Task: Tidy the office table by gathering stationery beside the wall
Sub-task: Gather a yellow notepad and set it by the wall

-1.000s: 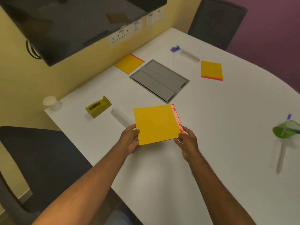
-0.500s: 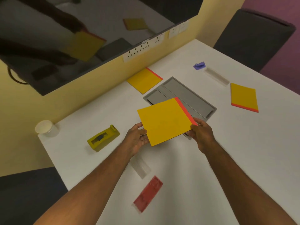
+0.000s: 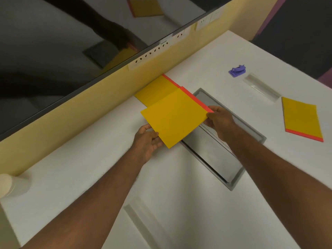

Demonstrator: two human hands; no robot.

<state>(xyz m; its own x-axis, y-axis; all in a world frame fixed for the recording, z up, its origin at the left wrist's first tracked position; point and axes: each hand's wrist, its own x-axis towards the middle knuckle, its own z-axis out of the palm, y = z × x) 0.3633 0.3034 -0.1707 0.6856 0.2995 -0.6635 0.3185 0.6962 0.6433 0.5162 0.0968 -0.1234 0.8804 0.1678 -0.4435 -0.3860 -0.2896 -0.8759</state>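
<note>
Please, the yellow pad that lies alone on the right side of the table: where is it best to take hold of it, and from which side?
Probably by the long bare edge nearest the person, coming from the metal hatch side. The loose yellow pad lies flat, so fingers must slip under an edge; its red strip is a short end, and a clear ruler lies beyond its far end.

White table point(image 3: 100, 169), yellow pads point(image 3: 301, 119), purple clip point(image 3: 237, 70), cup point(image 3: 10, 185)

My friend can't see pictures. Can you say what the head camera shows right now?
Two hands hold a yellow pad over a white table, left hand at its near corner, right hand at its red edge. It overlaps another pad lying by the wall; a third pad lies far right.
</note>
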